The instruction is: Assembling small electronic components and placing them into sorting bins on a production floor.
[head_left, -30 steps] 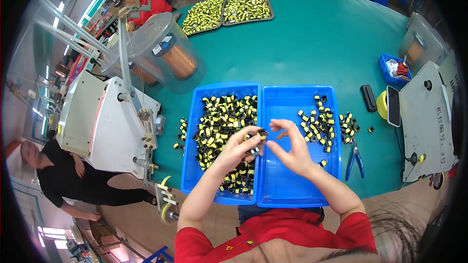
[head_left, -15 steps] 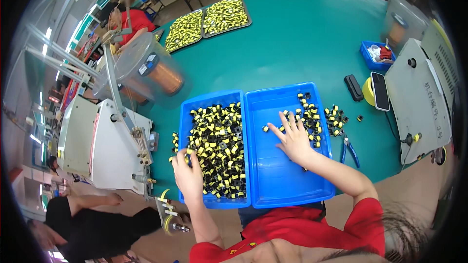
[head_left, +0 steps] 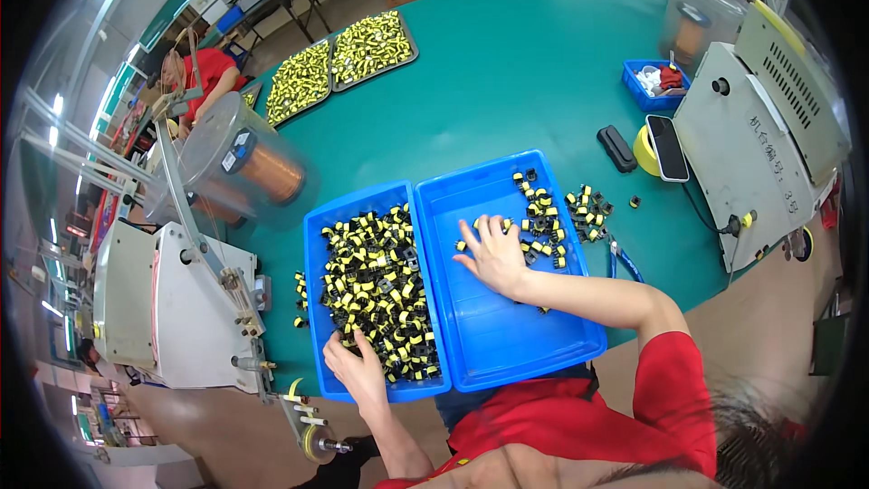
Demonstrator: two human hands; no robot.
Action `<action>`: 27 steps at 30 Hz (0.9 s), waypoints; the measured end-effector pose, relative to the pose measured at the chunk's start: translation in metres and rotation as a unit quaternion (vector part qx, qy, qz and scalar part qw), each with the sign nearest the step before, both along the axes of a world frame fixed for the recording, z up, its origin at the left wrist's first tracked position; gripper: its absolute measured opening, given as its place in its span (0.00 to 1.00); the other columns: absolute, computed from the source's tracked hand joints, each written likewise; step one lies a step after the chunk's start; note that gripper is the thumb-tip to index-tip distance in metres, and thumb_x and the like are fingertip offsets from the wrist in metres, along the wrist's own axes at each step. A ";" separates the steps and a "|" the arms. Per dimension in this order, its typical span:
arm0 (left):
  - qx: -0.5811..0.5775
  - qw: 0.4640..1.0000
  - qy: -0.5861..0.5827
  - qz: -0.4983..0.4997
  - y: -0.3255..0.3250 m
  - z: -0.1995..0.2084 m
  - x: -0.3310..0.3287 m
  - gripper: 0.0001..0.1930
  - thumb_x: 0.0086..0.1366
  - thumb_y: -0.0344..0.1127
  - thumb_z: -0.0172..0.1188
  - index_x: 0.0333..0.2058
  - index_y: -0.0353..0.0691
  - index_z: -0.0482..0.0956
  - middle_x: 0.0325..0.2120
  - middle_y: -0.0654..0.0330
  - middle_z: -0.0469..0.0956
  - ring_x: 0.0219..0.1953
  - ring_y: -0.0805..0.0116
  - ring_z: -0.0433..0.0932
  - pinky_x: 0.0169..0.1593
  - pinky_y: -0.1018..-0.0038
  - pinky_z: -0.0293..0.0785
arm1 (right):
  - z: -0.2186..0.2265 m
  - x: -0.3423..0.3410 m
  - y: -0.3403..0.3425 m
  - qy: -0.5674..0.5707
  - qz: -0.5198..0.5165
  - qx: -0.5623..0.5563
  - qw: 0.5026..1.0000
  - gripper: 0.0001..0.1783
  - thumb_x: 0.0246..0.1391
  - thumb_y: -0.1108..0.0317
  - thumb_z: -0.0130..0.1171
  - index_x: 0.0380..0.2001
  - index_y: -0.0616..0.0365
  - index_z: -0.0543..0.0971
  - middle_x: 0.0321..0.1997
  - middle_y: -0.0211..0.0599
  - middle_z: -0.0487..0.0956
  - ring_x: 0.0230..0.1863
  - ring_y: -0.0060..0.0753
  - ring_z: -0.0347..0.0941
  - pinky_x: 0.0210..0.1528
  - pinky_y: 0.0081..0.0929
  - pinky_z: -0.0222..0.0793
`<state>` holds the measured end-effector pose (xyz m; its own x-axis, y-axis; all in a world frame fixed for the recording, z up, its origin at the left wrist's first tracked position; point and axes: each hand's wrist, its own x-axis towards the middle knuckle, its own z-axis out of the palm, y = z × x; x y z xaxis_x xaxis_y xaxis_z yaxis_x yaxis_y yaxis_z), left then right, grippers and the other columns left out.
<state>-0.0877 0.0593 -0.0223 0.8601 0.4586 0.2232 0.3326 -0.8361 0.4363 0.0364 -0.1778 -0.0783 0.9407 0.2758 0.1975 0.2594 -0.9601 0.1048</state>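
Two blue plastic bins stand side by side on the green table. The left bin (head_left: 319,263) is heaped with small black bobbins wrapped in yellow tape (head_left: 385,290). My left hand (head_left: 359,376) reaches over its near left part, thumb and fingers apart, fingertips down among the bobbins. Whether a bobbin sits between them is partly hidden. In the right bin (head_left: 507,344), my right hand (head_left: 496,258) lies palm down with fingers spread, touching a few bobbins. A loose group of taped bobbins (head_left: 543,217) lies along that bin's right side.
More bobbins (head_left: 588,210) and blue-handled pliers (head_left: 623,263) lie right of the bins. A phone (head_left: 667,149), a black case (head_left: 616,148) and a small blue basket (head_left: 647,100) sit farther right. Winding machines (head_left: 213,285) flank both sides. Two full trays (head_left: 371,50) stand far left.
My left hand has moved nearer along the left bin, its fingers less closed. My right hand stays spread in the right bin. The view has shifted; a person in black at lower left is mostly gone.
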 end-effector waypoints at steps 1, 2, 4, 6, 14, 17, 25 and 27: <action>0.022 0.999 -0.026 0.026 -0.006 0.003 0.002 0.20 0.64 0.40 0.52 0.48 0.30 0.64 0.45 0.46 0.64 0.49 0.48 0.64 0.52 0.60 0.59 | -0.002 0.000 0.001 0.001 0.017 0.020 1.000 0.33 0.55 0.40 0.41 0.57 0.49 0.65 0.49 0.48 0.68 0.48 0.46 0.62 0.41 0.44 0.63; 0.043 0.996 -0.053 0.051 -0.010 0.005 0.003 0.22 0.63 0.41 0.52 0.50 0.31 0.63 0.48 0.46 0.62 0.52 0.48 0.62 0.54 0.58 0.57 | -0.005 0.000 0.002 0.002 0.036 0.021 0.999 0.28 0.55 0.42 0.44 0.56 0.41 0.66 0.49 0.48 0.67 0.47 0.46 0.63 0.39 0.43 0.63; 0.047 0.995 -0.072 0.046 -0.012 0.011 0.007 0.24 0.63 0.42 0.53 0.53 0.34 0.62 0.53 0.47 0.57 0.56 0.49 0.59 0.57 0.57 0.54 | -0.010 0.006 0.000 -0.020 0.036 0.012 0.999 0.27 0.55 0.43 0.45 0.55 0.41 0.66 0.49 0.49 0.67 0.46 0.46 0.63 0.39 0.44 0.63; 0.051 0.993 -0.099 0.032 -0.018 0.019 0.012 0.22 0.62 0.38 0.54 0.52 0.35 0.64 0.54 0.47 0.55 0.56 0.49 0.58 0.57 0.57 0.54 | -0.011 0.012 -0.004 -0.103 0.046 -0.012 0.994 0.26 0.54 0.43 0.47 0.52 0.41 0.67 0.49 0.50 0.66 0.46 0.47 0.63 0.38 0.45 0.62; -0.085 0.970 -0.150 -0.170 -0.048 0.050 0.037 0.16 0.58 0.29 0.56 0.46 0.33 0.69 0.54 0.48 0.53 0.54 0.51 0.61 0.57 0.60 0.58 | -0.008 0.011 0.000 -0.019 0.019 0.020 0.999 0.27 0.52 0.40 0.47 0.48 0.47 0.69 0.40 0.45 0.69 0.43 0.47 0.63 0.37 0.46 0.61; -0.035 0.956 -0.124 -0.263 -0.061 0.067 0.054 0.14 0.57 0.29 0.58 0.43 0.37 0.72 0.52 0.49 0.59 0.54 0.51 0.62 0.55 0.61 0.60 | -0.007 0.016 -0.004 -0.093 -0.001 -0.024 0.995 0.28 0.52 0.40 0.48 0.47 0.47 0.69 0.40 0.44 0.68 0.43 0.46 0.63 0.33 0.44 0.62; -0.139 0.908 -0.109 -0.379 -0.067 0.048 0.092 0.08 0.57 0.29 0.57 0.37 0.39 0.75 0.46 0.51 0.67 0.51 0.54 0.66 0.52 0.63 0.63 | -0.006 -0.009 0.010 -0.028 0.003 0.017 0.999 0.31 0.50 0.36 0.47 0.51 0.43 0.67 0.45 0.43 0.67 0.41 0.45 0.63 0.25 0.39 0.66; -0.190 0.902 -0.140 -0.361 -0.068 0.046 0.091 0.07 0.58 0.27 0.55 0.36 0.37 0.75 0.45 0.51 0.67 0.49 0.57 0.68 0.49 0.67 0.67 | -0.001 -0.004 0.006 -0.037 0.013 0.026 0.999 0.29 0.50 0.40 0.51 0.49 0.46 0.69 0.43 0.44 0.68 0.38 0.43 0.66 0.21 0.34 0.70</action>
<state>0.0033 -0.0090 0.0241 0.8995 -0.1101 0.4229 -0.4073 -0.5620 0.7199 0.0327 -0.1717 -0.0789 0.9157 0.2879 0.2806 0.2779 -0.9576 0.0755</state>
